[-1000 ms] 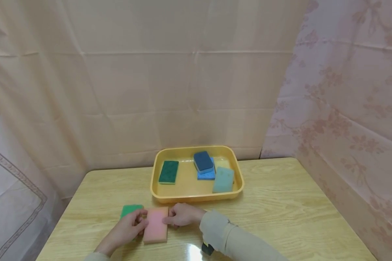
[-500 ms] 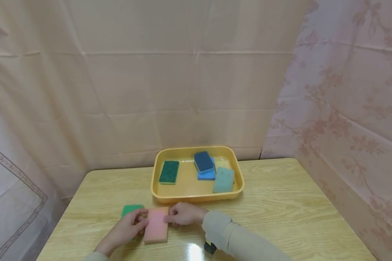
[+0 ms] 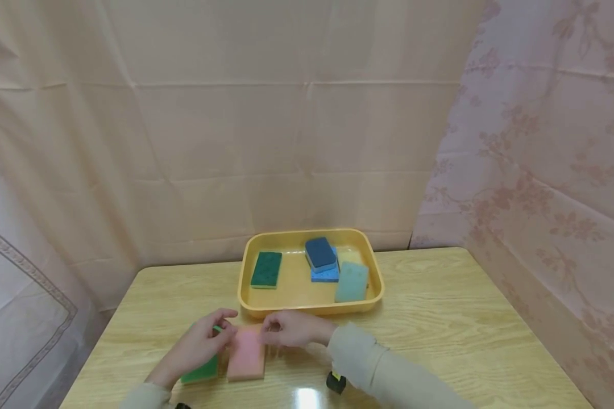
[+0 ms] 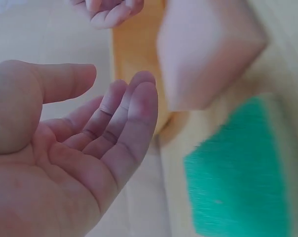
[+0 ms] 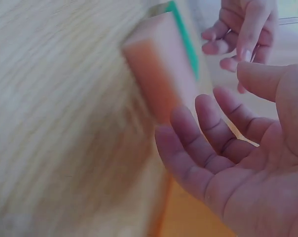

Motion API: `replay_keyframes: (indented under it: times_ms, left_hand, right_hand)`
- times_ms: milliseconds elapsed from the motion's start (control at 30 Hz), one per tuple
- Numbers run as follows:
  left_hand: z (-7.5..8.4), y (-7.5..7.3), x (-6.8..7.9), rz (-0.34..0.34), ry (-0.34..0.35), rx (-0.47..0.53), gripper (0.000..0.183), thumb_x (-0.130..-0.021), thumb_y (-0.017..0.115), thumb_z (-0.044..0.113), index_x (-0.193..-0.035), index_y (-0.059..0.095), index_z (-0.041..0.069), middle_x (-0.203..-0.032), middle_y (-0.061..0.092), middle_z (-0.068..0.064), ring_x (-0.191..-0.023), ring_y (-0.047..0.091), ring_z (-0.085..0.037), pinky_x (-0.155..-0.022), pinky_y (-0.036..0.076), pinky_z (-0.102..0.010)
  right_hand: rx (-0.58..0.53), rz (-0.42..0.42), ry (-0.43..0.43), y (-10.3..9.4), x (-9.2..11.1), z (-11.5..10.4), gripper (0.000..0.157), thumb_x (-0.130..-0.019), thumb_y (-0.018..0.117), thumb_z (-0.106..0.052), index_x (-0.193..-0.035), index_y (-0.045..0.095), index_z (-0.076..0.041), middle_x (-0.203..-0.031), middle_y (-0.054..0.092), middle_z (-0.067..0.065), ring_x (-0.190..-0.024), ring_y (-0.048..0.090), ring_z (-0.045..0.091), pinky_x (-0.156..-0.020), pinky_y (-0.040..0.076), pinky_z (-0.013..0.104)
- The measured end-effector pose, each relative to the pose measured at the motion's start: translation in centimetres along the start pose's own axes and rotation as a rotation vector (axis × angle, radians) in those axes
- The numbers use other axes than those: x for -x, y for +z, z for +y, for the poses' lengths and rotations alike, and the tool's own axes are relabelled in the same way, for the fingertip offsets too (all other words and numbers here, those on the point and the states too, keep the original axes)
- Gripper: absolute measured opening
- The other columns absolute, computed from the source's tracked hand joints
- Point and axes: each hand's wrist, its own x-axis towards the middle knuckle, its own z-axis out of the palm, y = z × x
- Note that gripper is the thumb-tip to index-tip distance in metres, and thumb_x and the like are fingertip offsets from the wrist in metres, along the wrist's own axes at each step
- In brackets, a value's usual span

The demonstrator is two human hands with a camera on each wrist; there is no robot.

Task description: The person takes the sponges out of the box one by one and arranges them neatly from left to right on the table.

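Note:
A pink sponge [image 3: 246,360] lies flat on the table with a green sponge [image 3: 203,372] to its left. My left hand [image 3: 198,345] hovers over the green sponge; the left wrist view shows its fingers loosely bent with nothing in them. Above the pink sponge's right edge is my right hand [image 3: 298,329]. In the right wrist view its fingers [image 5: 188,131] are relaxed and apart, holding nothing. Both hands are clear of the pink sponge [image 5: 161,66] there. In the head view the left hand covers part of the green sponge.
Behind the hands stands a yellow tray [image 3: 299,311]. It holds a dark green sponge [image 3: 266,270] on the left. On its right, a dark blue sponge [image 3: 320,253] overlaps a bright blue one [image 3: 325,276], near a pale teal sponge [image 3: 352,282]. Curtains hang behind the wooden table [image 3: 440,318].
Both hands have let go of the pink sponge and lifted off, moving slightly away toward the tray. The pink sponge stays beside the green one, and more of the green sponge's near end shows.

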Motion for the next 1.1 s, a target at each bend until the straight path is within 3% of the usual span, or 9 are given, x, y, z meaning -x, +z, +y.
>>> replay_keyframes:
  times_ms: [167,233,400,567,800,967,1100]
  left_hand:
    - [1.7,-0.7,-0.9,0.006,0.034,0.013,0.047,-0.103,0.063,0.025,-0.138,0.053,-0.004,-0.103,0.064,-0.012,-0.086,0.067,-0.027,-0.073,0.059,-0.038]
    - [2.3,-0.7,-1.4,0.022,0.031,0.018,0.045,-0.102,0.064,0.025,-0.137,0.054,-0.002,-0.105,0.065,-0.012,-0.09,0.068,-0.028,-0.076,0.06,-0.039]
    - [3.4,-0.6,-2.8,0.066,0.047,0.013,0.04,-0.101,0.065,0.019,-0.135,0.055,0.0,-0.11,0.065,-0.01,-0.095,0.068,-0.029,-0.079,0.06,-0.037]
    - [4.4,-1.1,-4.5,0.06,0.096,0.011,0.039,-0.102,0.064,0.016,-0.134,0.054,-0.003,-0.116,0.064,-0.015,-0.098,0.067,-0.032,-0.079,0.06,-0.036]
    - [6.2,-2.1,-7.0,0.006,0.014,0.086,0.044,-0.103,0.062,0.021,-0.136,0.051,-0.006,-0.132,0.055,-0.023,-0.103,0.065,-0.03,-0.08,0.06,-0.042]
    - [7.0,-2.4,-8.6,-0.043,-0.025,0.124,0.048,-0.105,0.058,0.019,-0.142,0.046,-0.01,-0.141,0.049,-0.029,-0.123,0.056,-0.043,-0.085,0.058,-0.048]
    - [7.3,-2.4,-9.9,-0.06,-0.083,0.158,0.048,-0.106,0.052,0.017,-0.145,0.042,-0.009,-0.145,0.046,-0.03,-0.134,0.045,-0.046,-0.094,0.053,-0.054]
  right_hand:
    - [-0.125,0.048,0.025,-1.7,0.2,-1.6,0.019,-0.101,0.066,-0.029,-0.11,0.066,-0.013,-0.096,0.069,0.016,-0.082,0.07,0.035,-0.074,0.059,0.042]
    - [-0.157,0.074,0.039,-2.4,0.1,-1.8,0.025,-0.101,0.066,-0.031,-0.116,0.064,-0.012,-0.1,0.067,0.017,-0.084,0.07,0.036,-0.078,0.059,0.047]
    - [-0.265,0.142,0.08,-4.1,-0.5,-1.8,0.041,-0.1,0.066,-0.033,-0.131,0.057,-0.008,-0.109,0.061,0.012,-0.091,0.07,0.036,-0.079,0.06,0.041]
    - [-0.436,0.184,0.107,-5.7,-1.5,-1.6,0.042,-0.101,0.065,-0.023,-0.134,0.052,-0.002,-0.114,0.058,0.016,-0.101,0.066,0.043,-0.08,0.06,0.045]
    - [-0.447,0.208,0.117,-8.0,-2.5,-1.5,0.043,-0.102,0.063,-0.023,-0.137,0.051,-0.001,-0.122,0.062,0.015,-0.11,0.064,0.044,-0.081,0.06,0.043]
    - [-0.462,0.215,0.145,-9.3,-3.0,-1.5,0.045,-0.103,0.062,-0.024,-0.139,0.052,0.0,-0.133,0.059,0.015,-0.115,0.063,0.043,-0.085,0.059,0.044]
    - [-0.475,0.231,0.18,-10.2,-3.6,-1.5,0.047,-0.104,0.06,-0.023,-0.142,0.05,0.002,-0.14,0.055,0.019,-0.121,0.059,0.043,-0.09,0.057,0.046]
